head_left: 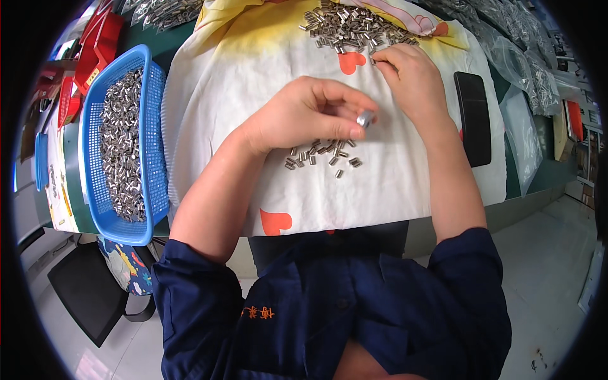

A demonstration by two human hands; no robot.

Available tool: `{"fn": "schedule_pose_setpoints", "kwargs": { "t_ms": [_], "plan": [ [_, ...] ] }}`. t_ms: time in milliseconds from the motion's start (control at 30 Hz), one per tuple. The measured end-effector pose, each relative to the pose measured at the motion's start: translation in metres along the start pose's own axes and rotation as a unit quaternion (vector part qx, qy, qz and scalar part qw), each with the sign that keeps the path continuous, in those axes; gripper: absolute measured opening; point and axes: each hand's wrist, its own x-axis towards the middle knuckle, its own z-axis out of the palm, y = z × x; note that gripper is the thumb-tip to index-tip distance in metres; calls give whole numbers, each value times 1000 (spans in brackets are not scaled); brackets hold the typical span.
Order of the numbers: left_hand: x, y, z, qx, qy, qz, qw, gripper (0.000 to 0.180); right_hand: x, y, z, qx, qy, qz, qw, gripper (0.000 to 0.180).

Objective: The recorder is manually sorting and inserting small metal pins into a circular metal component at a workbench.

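My left hand (313, 114) is over the middle of the cloth, thumb and fingers closed on a short silver metal cylinder (364, 118). Below it lies a loose group of small metal sleeves (334, 161), partly hidden by the hand. My right hand (411, 76) reaches to the near edge of a large heap of the same small sleeves (348, 28). Its thumb and forefinger are pinched together around a small metal sleeve (373, 61), of which only a bit shows.
A white cloth (215, 126) with red hearts covers the table. On the left stands a blue basket (152, 158) full of small metal parts, with red bins (98, 44) behind. A black phone (474, 120) lies at the right, near clear plastic bags (525, 63).
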Motion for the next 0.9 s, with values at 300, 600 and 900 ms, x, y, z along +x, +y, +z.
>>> {"fn": "schedule_pose_setpoints", "kwargs": {
  "t_ms": [300,600,900],
  "plan": [
    [7,-14,-8,-43,76,76,993,34,0,-6,3,-66,16,-39,997,9],
    [10,-9,-7,-57,141,114,982,35,1,-12,-1,-23,57,-49,997,7],
    [12,-11,-6,-71,165,140,974,34,-10,-35,-20,374,-17,25,927,10]
  ]
}}
